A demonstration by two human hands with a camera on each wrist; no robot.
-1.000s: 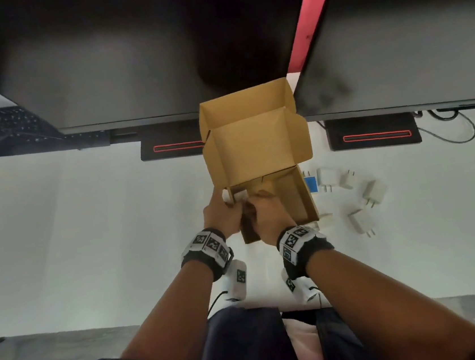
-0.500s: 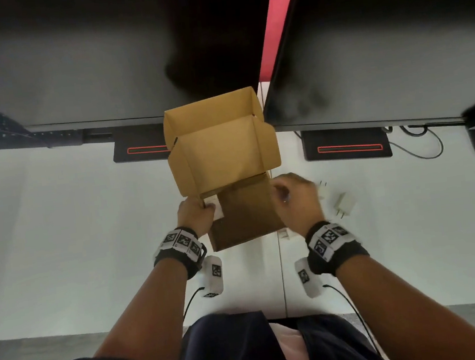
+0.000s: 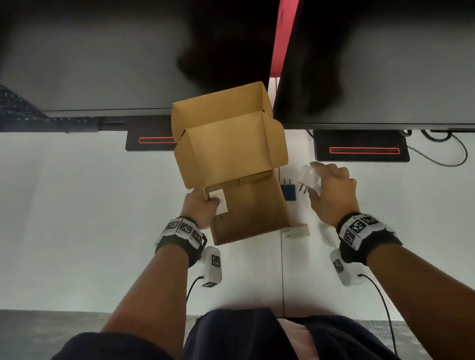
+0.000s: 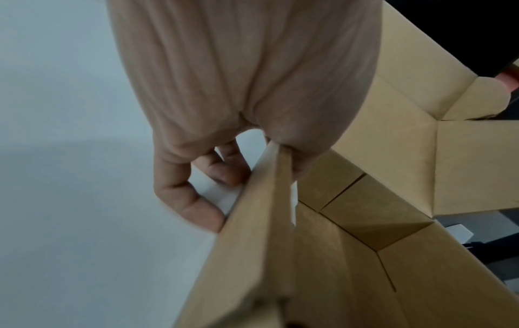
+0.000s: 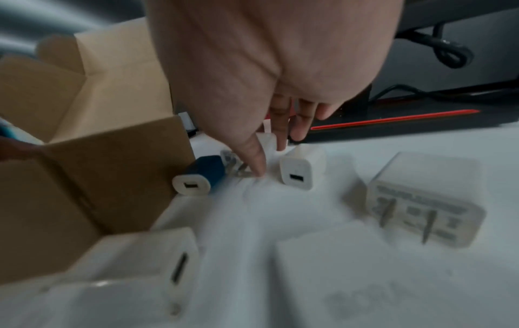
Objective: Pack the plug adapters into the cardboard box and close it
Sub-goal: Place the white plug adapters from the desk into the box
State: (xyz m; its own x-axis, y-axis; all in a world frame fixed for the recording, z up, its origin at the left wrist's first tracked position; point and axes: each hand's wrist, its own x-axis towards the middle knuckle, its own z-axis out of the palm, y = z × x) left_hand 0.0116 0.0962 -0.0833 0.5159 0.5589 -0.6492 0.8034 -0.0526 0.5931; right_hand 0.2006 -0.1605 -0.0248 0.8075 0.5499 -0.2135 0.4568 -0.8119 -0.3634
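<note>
Early going here: the cardboard box (image 3: 246, 205) sits on the white bench (image 3: 71, 213) with its lid flap standing up, and its floor looks bare as far as the head view shows. The left hand (image 3: 200, 206) clamps the box's left wall, thumb inside, fingers outside, and it pinches a white plug adapter (image 3: 218, 201) against that rim, so one piece is right at the edge and not yet dropped in.

Over on the right, the loose adapters wait just beside the box: a blue adapter (image 5: 206, 175) against the box wall, a small white adapter (image 5: 302, 172) next to it, a larger pronged adapter (image 5: 421, 199) farther out, plus more, blurred, close to the wrist camera. The right hand (image 3: 333, 191) reaches palm-down over that cluster, fingers spread and loosely extended, tips at a white adapter; whether it grips it, I cannot tell. Packing nearly all remains, and closing too.
</note>
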